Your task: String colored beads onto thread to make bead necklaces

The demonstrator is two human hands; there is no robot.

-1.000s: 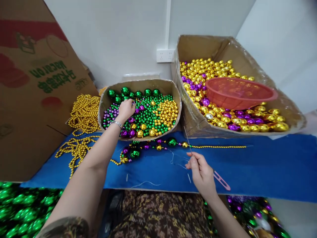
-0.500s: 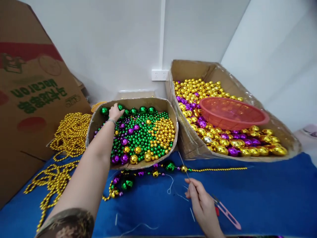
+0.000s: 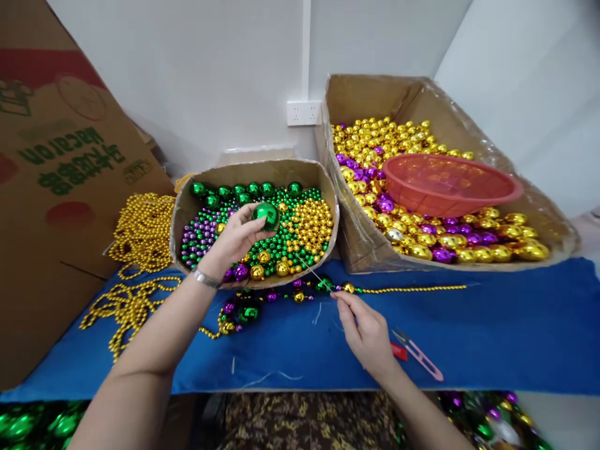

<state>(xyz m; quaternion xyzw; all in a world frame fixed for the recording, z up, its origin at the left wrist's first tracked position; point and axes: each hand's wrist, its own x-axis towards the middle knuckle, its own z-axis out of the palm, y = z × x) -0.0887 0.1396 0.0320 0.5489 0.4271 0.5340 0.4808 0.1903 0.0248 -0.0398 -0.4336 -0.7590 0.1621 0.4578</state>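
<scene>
My left hand [image 3: 234, 237] grips a large shiny green bead [image 3: 266, 216] between thumb and fingers, above a shallow cardboard box [image 3: 281, 167]. Inside that box are green, purple and gold beads of several sizes, with big green ones along the back. My right hand [image 3: 365, 331] pinches a long thin needle [image 3: 312, 271], its tip pointing up and left toward the box's front edge. A strand of mixed beads [image 3: 299, 297] lies on the blue cloth in front of the box. White thread [image 3: 317, 314] trails near the right fingers.
Pink-handled thread snips [image 3: 424, 362] and a small red item [image 3: 399, 351] lie right of my right hand. A bigger carton [image 3: 370, 247] holds gold and purple beads and a red plastic basket [image 3: 450, 203]. Gold bead chains [image 3: 140, 231] pile up beside a tall carton [image 3: 84, 212].
My left hand has come back from the box's rear toward the middle, now with a large green bead. My right hand's needle has swung leftward. The camera view has tilted down.
</scene>
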